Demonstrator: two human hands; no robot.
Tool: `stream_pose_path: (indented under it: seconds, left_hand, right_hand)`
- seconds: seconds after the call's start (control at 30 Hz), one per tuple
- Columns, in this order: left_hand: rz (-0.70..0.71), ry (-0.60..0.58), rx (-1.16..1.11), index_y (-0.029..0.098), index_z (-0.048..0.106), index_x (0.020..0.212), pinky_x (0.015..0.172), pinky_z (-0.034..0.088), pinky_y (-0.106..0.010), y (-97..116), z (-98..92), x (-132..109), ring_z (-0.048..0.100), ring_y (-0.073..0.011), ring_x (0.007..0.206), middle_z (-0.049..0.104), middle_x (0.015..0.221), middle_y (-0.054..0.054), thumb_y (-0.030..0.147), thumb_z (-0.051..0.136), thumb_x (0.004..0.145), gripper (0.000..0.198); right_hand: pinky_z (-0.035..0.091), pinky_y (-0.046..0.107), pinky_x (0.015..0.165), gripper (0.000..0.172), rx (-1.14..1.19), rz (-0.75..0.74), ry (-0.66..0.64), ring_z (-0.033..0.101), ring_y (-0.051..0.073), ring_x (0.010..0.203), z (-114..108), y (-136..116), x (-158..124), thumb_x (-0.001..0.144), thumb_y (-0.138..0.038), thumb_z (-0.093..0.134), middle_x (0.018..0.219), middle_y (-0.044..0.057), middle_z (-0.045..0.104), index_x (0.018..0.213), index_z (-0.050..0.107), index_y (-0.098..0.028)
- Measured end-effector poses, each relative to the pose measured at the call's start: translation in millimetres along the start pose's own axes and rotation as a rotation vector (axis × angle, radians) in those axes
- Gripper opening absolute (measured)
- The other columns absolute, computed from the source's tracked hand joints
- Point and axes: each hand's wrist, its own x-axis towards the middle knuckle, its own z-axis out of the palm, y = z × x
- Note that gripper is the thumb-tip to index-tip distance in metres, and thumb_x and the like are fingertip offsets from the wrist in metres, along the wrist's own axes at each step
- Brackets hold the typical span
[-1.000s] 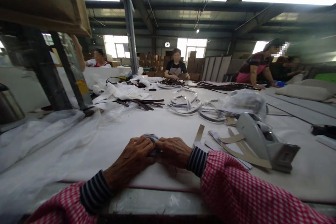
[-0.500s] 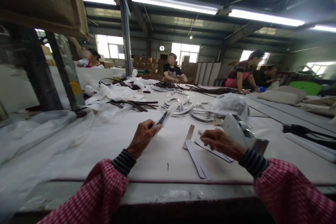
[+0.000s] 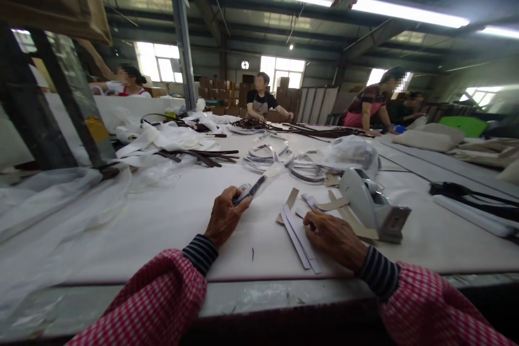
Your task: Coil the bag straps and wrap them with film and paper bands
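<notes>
My left hand [image 3: 224, 217] is closed on a flat strap wrapped in clear plastic [image 3: 259, 182], which it holds raised a little above the white table [image 3: 170, 216]. My right hand [image 3: 333, 238] rests on the table to the right, fingers curled onto a small stack of white paper strips [image 3: 298, 233]. Brown card strips [image 3: 344, 216] lie just beyond that hand, beside a grey tape dispenser [image 3: 371, 205].
Coiled straps in plastic [image 3: 267, 155], dark straps [image 3: 203, 157] and white sheets lie further back. A clear plastic sheet [image 3: 60, 200] covers the table's left side. A black tool [image 3: 458, 192] lies at the right. Other people work at the far end.
My hands were together on a small bundle at the table edge; they have parted. The left lifted the wrapped strap, and the right moved right and down onto the white strips.
</notes>
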Motion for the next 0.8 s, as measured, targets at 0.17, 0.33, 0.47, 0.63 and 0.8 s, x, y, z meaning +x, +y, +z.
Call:
stream_pose_path:
  seconds: [0.17, 0.33, 0.47, 0.63, 0.8]
  left_hand:
    - [-0.021, 0.005, -0.028, 0.019, 0.06, 0.078, 0.067, 0.036, -0.028, 2.6, 3.6, -0.7, 0.049, -0.0169, 0.071, 0.055, 0.073, 0.002, 0.044, 0.062, 0.083, 0.025]
    - [-0.02, -0.016, -0.095, 0.019, 0.06, 0.078, 0.067, 0.036, -0.028, 3.0, 1.2, -1.9, 0.048, -0.0162, 0.071, 0.054, 0.074, 0.003, 0.044, 0.064, 0.083, 0.026]
    - [-0.025, -0.019, -0.167, 0.019, 0.059, 0.076, 0.066, 0.035, -0.028, 2.3, -1.2, -2.9, 0.047, -0.0159, 0.071, 0.051, 0.072, 0.004, 0.047, 0.063, 0.085, 0.029]
    - [0.029, -0.046, -0.193, 0.019, 0.057, 0.078, 0.071, 0.037, -0.029, 5.6, 0.2, -6.9, 0.049, -0.0171, 0.075, 0.054, 0.077, 0.003, 0.045, 0.062, 0.087, 0.028]
    - [0.083, -0.151, -0.221, 0.02, 0.056, 0.082, 0.067, 0.036, -0.028, 9.8, 3.4, -12.1, 0.047, -0.0167, 0.072, 0.052, 0.075, 0.003, 0.046, 0.06, 0.089, 0.027]
  right_hand:
    - [0.039, 0.031, 0.076, 0.017, -0.011, -0.021, -0.006, 0.064, 0.022, 0.089, 0.6, -13.1, 0.3, 0.095, -0.035, 0.057, 0.098, 0.007, 0.066, 0.095, 0.062, -0.018]
    - [0.035, 0.031, 0.071, 0.009, -0.11, 0.009, -0.045, 0.064, 0.022, 0.084, 5.6, -17.5, 10.4, 0.085, -0.016, 0.056, 0.092, 0.007, 0.067, 0.091, 0.062, -0.016]
    - [0.035, 0.031, 0.072, 0.021, -0.079, -0.04, -0.007, 0.064, 0.02, 0.083, 3.5, -8.9, 14.0, 0.079, -0.004, 0.051, 0.087, 0.006, 0.069, 0.089, 0.065, -0.016]
    - [0.041, 0.029, 0.065, 0.02, 0.491, -0.048, 0.065, 0.06, 0.017, 0.071, -16.5, -19.2, 35.7, 0.09, -0.033, 0.059, 0.08, 0.004, 0.067, 0.085, 0.068, -0.016]
    - [0.031, 0.021, 0.047, 0.044, 1.276, 0.138, -0.034, 0.051, 0.009, 0.059, -18.8, -48.0, 71.9, 0.078, -0.058, 0.075, 0.086, 0.003, 0.064, 0.087, 0.065, -0.015]
